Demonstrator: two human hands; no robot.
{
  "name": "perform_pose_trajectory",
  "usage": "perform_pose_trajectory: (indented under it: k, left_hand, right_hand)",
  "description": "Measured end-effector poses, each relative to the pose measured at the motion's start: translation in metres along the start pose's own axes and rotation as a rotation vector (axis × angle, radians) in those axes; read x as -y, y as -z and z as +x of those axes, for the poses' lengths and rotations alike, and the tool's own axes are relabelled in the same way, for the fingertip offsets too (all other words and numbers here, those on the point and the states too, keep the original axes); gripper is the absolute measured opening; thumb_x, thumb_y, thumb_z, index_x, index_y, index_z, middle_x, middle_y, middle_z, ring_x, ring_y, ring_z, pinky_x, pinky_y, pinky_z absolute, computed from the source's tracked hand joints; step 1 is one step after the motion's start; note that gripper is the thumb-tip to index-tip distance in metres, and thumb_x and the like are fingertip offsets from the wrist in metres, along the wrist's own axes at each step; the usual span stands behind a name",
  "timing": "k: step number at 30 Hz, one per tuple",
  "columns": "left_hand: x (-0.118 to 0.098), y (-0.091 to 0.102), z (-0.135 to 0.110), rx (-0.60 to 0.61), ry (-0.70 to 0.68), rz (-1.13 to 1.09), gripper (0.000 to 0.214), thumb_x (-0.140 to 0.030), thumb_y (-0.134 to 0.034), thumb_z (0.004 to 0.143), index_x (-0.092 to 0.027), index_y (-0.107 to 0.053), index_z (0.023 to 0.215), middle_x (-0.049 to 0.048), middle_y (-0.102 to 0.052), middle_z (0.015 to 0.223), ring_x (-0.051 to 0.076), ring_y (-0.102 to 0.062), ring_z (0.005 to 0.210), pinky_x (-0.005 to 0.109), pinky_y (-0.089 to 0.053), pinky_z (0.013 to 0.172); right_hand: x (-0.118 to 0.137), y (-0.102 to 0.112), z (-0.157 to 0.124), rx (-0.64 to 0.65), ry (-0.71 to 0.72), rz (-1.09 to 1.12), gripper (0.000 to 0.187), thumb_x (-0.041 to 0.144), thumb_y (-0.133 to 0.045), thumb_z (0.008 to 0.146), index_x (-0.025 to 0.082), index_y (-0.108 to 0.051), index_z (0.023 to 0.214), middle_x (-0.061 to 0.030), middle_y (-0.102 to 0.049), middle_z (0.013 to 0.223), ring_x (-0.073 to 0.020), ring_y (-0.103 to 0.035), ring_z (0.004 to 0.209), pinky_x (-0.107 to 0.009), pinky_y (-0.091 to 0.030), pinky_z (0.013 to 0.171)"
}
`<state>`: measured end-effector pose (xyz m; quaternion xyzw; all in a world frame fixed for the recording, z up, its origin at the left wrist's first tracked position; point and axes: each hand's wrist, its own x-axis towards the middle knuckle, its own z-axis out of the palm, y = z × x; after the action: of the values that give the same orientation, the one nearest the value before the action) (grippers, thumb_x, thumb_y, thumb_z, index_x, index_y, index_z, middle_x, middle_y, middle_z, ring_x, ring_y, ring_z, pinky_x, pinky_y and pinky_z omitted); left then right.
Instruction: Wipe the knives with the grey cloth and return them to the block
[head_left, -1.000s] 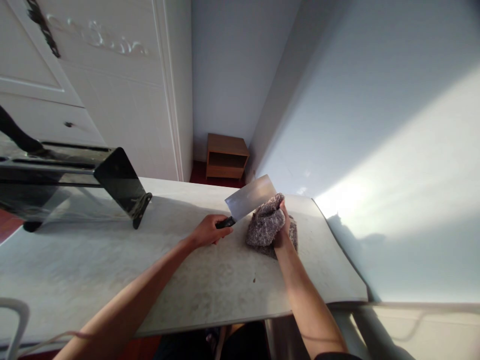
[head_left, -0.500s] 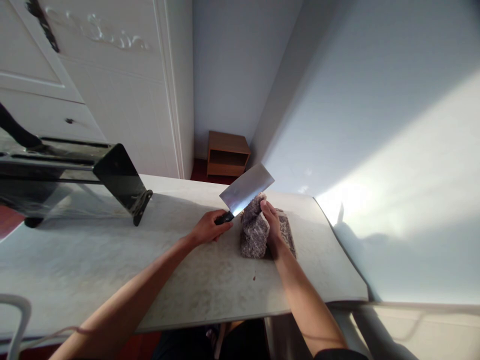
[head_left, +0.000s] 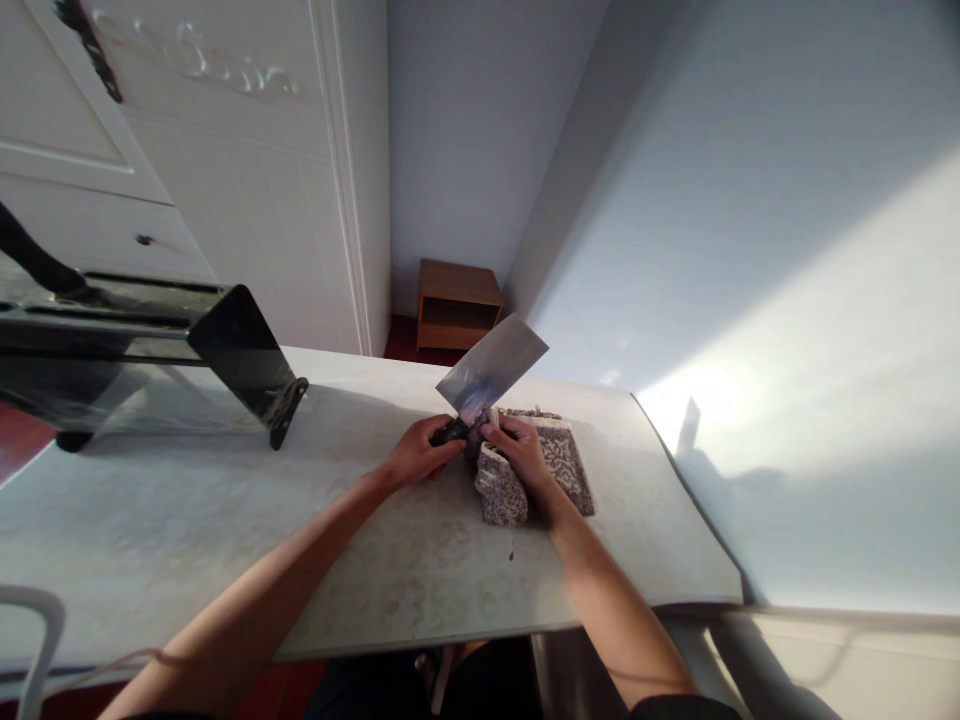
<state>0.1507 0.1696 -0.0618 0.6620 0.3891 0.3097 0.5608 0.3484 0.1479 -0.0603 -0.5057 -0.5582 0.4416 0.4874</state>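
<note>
My left hand (head_left: 422, 450) is closed round the black handle of a cleaver (head_left: 495, 365), whose broad steel blade tilts up and to the right above the table. A brown and cream patterned cloth (head_left: 501, 490) is bunched in my right hand (head_left: 519, 447). The fingers press its folded edge against the base of the blade, close to the handle. Part of the same patterned fabric, or a second piece (head_left: 564, 460), lies flat on the table to the right; my hand hides where they meet.
The long pale table (head_left: 360, 570) stretches left and right. On its left stands a black knife rack (head_left: 240, 350) with clear sides and a dark handle sticking out. Beyond are a white cabinet (head_left: 247, 200), a small wooden nightstand (head_left: 459, 300) and a wall (head_left: 750, 250) at right.
My right hand has moved left and down along the blade with the cloth, from its lower edge to near the handle. More of the flat patterned fabric shows. The left hand has hardly moved.
</note>
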Motion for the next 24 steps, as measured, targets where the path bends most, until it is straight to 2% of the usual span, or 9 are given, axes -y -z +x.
perform_pose_trajectory:
  k: [7, 13, 16, 20, 24]
  left_hand:
    - [-0.002, -0.001, -0.002, -0.033, -0.006, 0.068, 0.025, -0.042, -0.058, 0.079, -0.019, -0.05, 0.077, -0.0066, -0.049, 0.056, 0.01, -0.048, 0.04, 0.022, -0.036, 0.04]
    - [0.007, -0.005, 0.0, -0.261, -0.146, 0.43, 0.017, -0.036, -0.057, 0.082, -0.019, -0.057, 0.082, 0.0004, -0.062, 0.073, 0.017, -0.059, 0.069, 0.027, -0.043, 0.063]
    - [0.011, -0.007, 0.001, -0.307, -0.145, 0.514, 0.019, -0.037, -0.055, 0.085, -0.019, -0.058, 0.092, 0.0036, -0.067, 0.084, 0.02, -0.063, 0.078, 0.029, -0.045, 0.07]
    - [0.011, -0.007, 0.001, -0.343, -0.164, 0.512, 0.027, -0.042, -0.055, 0.087, -0.019, -0.057, 0.102, 0.0071, -0.069, 0.095, 0.024, -0.065, 0.089, 0.033, -0.047, 0.079]
    - [0.009, -0.007, -0.001, -0.365, -0.156, 0.507, 0.029, -0.043, -0.053, 0.088, -0.019, -0.055, 0.105, 0.0081, -0.069, 0.098, 0.025, -0.065, 0.093, 0.033, -0.047, 0.081]
  right_hand:
    - [0.0, 0.0, 0.001, 0.128, 0.113, -0.092, 0.02, 0.04, -0.068, 0.079, 0.021, -0.073, 0.076, -0.0002, -0.067, 0.078, -0.0181, -0.06, 0.077, -0.029, -0.045, 0.074]
    - [-0.002, 0.001, 0.002, 0.138, 0.109, -0.102, 0.021, 0.041, -0.069, 0.079, 0.023, -0.076, 0.086, -0.0026, -0.071, 0.098, -0.022, -0.063, 0.092, -0.034, -0.046, 0.085]
    - [-0.004, 0.001, 0.002, 0.122, 0.057, -0.092, 0.025, 0.044, -0.069, 0.078, 0.021, -0.074, 0.086, -0.001, -0.069, 0.087, -0.02, -0.062, 0.083, -0.031, -0.046, 0.079]
    - [-0.001, 0.0, 0.002, 0.063, -0.024, -0.028, 0.033, 0.051, -0.067, 0.077, 0.018, -0.067, 0.073, 0.0016, -0.06, 0.067, -0.0153, -0.054, 0.066, -0.027, -0.042, 0.064]
    - [0.006, -0.001, 0.0, -0.034, -0.1, 0.159, 0.032, 0.051, -0.072, 0.071, 0.019, -0.067, 0.075, 0.0016, -0.062, 0.068, -0.0152, -0.052, 0.065, -0.027, -0.043, 0.063]
